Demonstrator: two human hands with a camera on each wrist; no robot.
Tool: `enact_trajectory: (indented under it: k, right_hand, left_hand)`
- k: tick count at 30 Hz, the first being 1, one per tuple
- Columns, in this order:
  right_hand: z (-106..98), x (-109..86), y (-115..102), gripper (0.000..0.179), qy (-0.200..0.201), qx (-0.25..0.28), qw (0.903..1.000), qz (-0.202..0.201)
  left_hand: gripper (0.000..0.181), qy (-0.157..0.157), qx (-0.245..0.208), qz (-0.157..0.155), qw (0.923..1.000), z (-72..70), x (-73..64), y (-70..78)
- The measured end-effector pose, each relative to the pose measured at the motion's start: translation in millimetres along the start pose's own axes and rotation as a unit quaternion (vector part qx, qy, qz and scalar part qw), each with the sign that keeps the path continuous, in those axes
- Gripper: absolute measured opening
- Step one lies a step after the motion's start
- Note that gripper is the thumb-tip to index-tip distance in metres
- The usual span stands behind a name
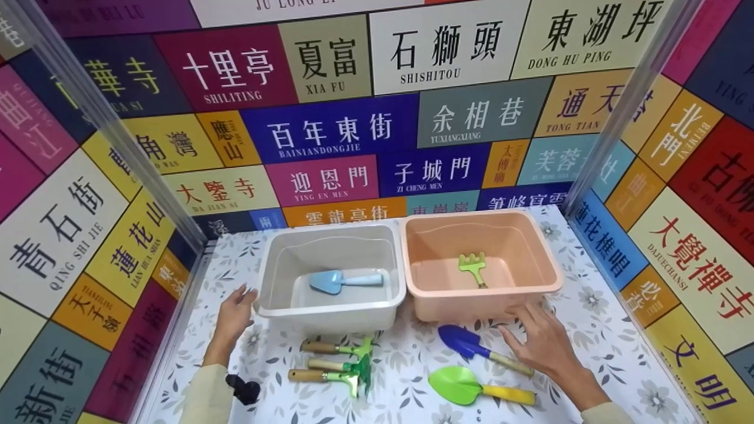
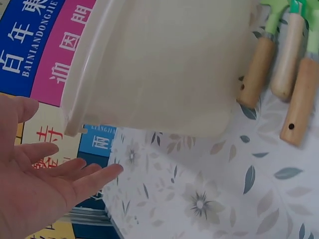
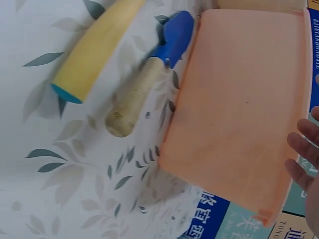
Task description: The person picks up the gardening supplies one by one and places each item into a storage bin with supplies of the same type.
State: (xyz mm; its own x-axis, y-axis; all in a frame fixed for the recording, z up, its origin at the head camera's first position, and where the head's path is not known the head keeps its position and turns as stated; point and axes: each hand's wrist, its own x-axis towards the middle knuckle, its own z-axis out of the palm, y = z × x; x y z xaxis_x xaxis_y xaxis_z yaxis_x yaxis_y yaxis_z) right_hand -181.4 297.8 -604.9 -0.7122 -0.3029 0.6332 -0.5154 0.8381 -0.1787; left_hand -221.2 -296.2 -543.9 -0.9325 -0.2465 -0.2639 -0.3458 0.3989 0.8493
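Observation:
My left hand [image 1: 231,321] is beside the near left corner of the grey-white bin [image 1: 330,318]; in the left wrist view its fingers are spread, holding nothing. Inside that bin lies a light blue trowel [image 1: 347,281]. My right hand [image 1: 542,341] is in front of the peach bin [image 1: 471,303], fingers loosely extended and nothing in them; whether they touch the bin I cannot tell. A small green rake [image 1: 472,268] lies in the peach bin. Close to this hand are a dark blue trowel [image 1: 462,341] with a wooden handle and a green trowel [image 1: 456,386] with a yellow handle.
Three green-headed garden tools with wooden handles [image 2: 256,72] lie before the grey-white bin. A small black object [image 1: 244,389] is by the left sleeve. Sign-printed walls [image 1: 330,129] enclose the leaf-patterned tabletop [image 1: 406,406] at the back and sides.

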Motion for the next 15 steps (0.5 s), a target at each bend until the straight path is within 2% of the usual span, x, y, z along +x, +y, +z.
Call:
enact_trajectory:
  k: [5, 9, 12, 15]
  right_hand:
    - [10.0, -13.2, 3.9, 0.044, -0.052, 0.014, 0.9981, 0.031]
    - [16.3, -23.1, 6.8, 0.051, -0.115, 0.044, 0.9895, 0.076]
    - [18.8, -29.2, 9.4, 0.053, -0.182, 0.064, 0.9736, 0.122]
    - [20.5, -32.4, 13.0, 0.053, -0.250, 0.083, 0.9498, 0.169]
  left_hand:
    - [0.060, 0.005, -0.073, -0.017, 0.9972, 1.9, 3.7, 2.8]
    - [0.060, 0.009, -0.090, -0.026, 0.9956, 2.3, 4.4, 4.4]
    - [0.061, 0.011, -0.085, -0.031, 0.9958, 3.3, 4.6, 5.6]
    - [0.059, 0.016, -0.078, -0.030, 0.9964, 5.3, 5.0, 6.9]
